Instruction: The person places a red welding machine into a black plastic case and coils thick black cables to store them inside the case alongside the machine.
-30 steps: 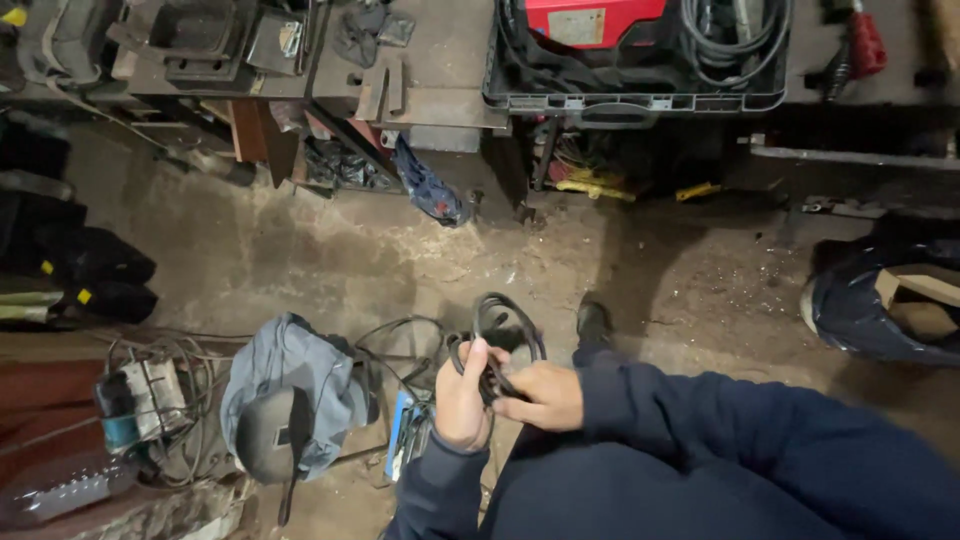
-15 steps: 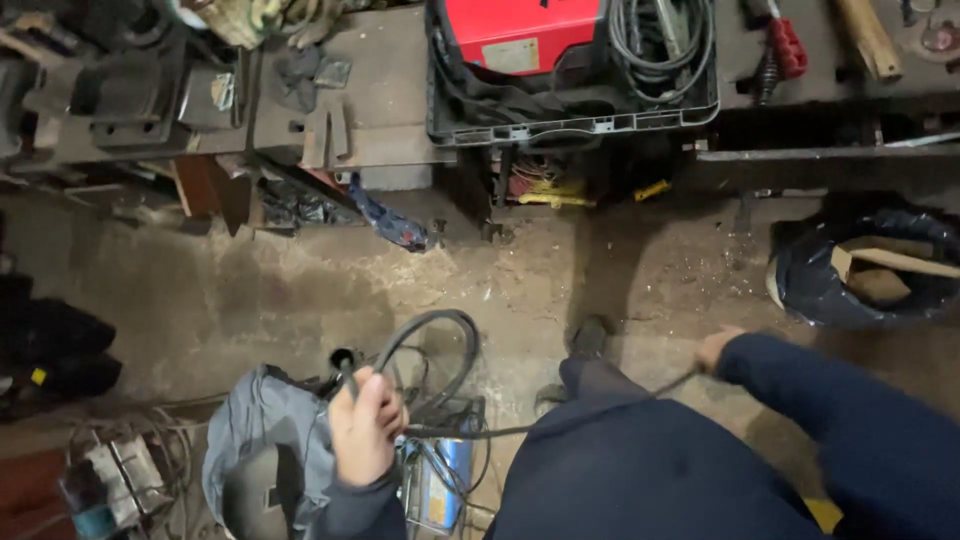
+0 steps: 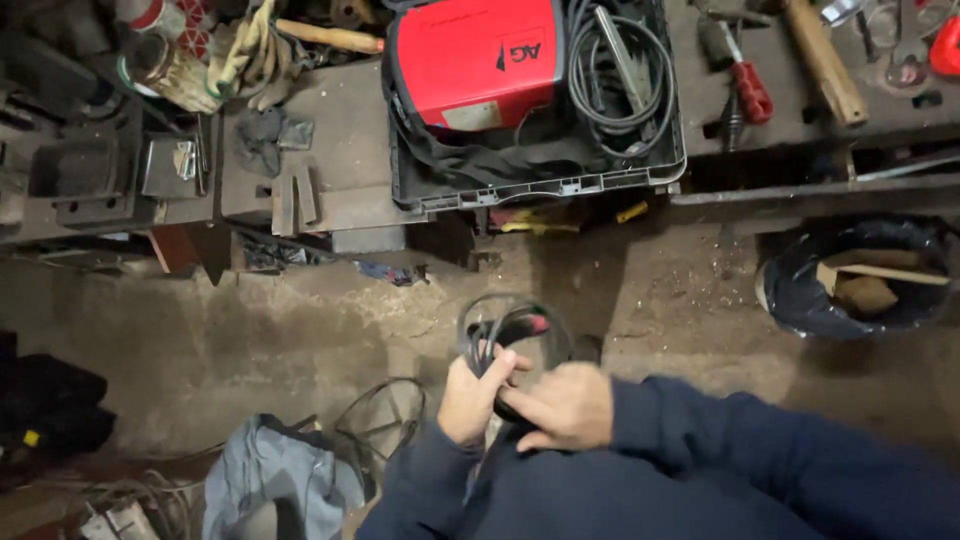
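Note:
A coil of black cable (image 3: 512,328) with a red-tipped end is gathered in front of my body, above the dirt floor. My left hand (image 3: 474,395) grips the coil at its lower left, fingers wrapped round the loops. My right hand (image 3: 560,406) presses against the coil from the right, index finger stretched toward the left hand. More loose black cable (image 3: 385,420) lies on the floor below and to the left, next to a grey-blue bag (image 3: 280,475).
A metal workbench (image 3: 340,160) runs along the top, holding a black crate (image 3: 540,185) with a red machine (image 3: 475,60) and coiled cables, gloves, a hammer and screwdrivers. A black-lined bucket (image 3: 860,275) with wood scraps stands at right. Dark bags (image 3: 50,400) lie at left.
My right hand, stretched out to the right pulling cable half a second ago, has come back to the coil. The coil is raised higher and both hands are together on it.

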